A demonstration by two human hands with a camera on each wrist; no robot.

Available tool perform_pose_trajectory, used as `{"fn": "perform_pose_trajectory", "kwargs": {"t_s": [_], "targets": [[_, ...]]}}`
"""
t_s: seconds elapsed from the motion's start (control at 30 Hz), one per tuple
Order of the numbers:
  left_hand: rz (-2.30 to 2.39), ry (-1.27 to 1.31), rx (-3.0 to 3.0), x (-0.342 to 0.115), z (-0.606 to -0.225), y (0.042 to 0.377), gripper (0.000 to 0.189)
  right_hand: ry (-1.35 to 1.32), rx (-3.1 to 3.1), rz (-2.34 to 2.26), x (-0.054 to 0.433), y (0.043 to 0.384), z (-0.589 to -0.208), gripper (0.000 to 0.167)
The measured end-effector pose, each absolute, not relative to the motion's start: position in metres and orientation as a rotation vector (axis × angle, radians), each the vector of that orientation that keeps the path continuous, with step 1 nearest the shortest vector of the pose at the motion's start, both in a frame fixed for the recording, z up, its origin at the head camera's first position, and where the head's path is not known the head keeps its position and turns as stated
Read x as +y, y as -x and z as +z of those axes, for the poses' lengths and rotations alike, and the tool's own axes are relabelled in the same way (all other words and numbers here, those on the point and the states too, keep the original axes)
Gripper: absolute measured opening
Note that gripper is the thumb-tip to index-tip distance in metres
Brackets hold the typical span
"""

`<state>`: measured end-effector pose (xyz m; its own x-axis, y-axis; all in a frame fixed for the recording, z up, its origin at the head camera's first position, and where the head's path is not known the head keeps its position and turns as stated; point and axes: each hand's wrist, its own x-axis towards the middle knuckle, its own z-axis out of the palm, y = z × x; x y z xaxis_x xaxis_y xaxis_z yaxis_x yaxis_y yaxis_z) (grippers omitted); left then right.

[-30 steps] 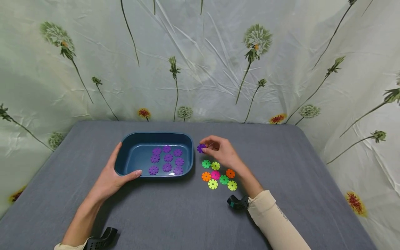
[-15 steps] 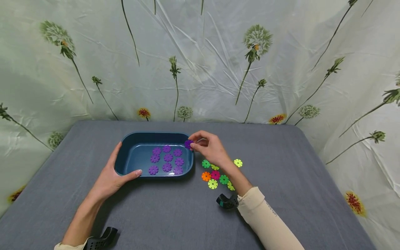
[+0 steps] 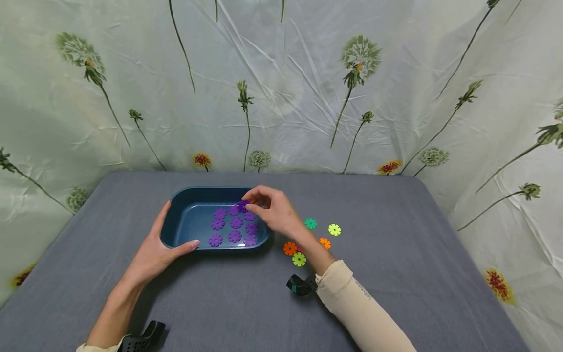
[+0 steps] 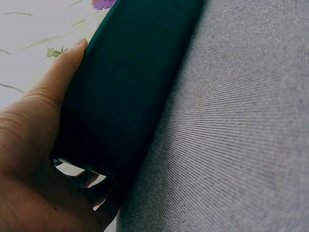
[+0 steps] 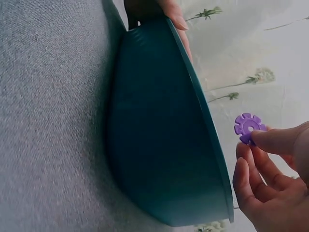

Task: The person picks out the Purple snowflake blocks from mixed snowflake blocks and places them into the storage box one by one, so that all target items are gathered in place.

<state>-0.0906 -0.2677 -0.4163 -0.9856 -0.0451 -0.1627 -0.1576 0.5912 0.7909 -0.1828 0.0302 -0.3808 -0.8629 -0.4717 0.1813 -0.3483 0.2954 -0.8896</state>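
Note:
My right hand (image 3: 276, 211) pinches a purple notched disc (image 5: 249, 125) between thumb and fingertips. It is over the right part of a deep blue tray (image 3: 184, 192), above the tray's rim in the right wrist view. Several matching purple discs (image 3: 217, 224) lie spread on the tray floor, mostly toward the right. At the tray's left end, my left hand (image 3: 151, 254) grips the corner, thumb on the near rim and fingers round the side. In the left wrist view the thumb (image 4: 67, 65) lies along the rim and the other fingers are partly hidden behind the wall.
Right of the tray, loose discs lie on the grey cloth (image 3: 220, 303): orange (image 3: 290, 249), yellow (image 3: 335, 230), green (image 3: 310, 223) and a pink one, partly covered by my right forearm. A floral curtain (image 3: 286, 98) hangs behind the table.
The right hand has carried the purple disc leftward from beside the tray, across its right rim, to above the purple discs inside. The left hand has stayed on the tray.

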Motion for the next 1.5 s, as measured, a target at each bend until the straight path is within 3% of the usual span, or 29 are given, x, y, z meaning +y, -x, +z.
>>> {"fn": "perform_pose_trajectory", "kwargs": {"t_s": [1.03, 1.5], "targets": [[1.372, 0.198, 2.664, -0.268, -0.416, 0.092, 0.125, 0.71, 2.463, -1.411, -0.017, 0.196, -0.387, 0.013], [1.375, 0.165, 2.672, -0.268, -0.417, 0.093, 0.125, 0.813, 2.507, -1.224, -0.044, 0.195, -0.396, 0.01]]}}
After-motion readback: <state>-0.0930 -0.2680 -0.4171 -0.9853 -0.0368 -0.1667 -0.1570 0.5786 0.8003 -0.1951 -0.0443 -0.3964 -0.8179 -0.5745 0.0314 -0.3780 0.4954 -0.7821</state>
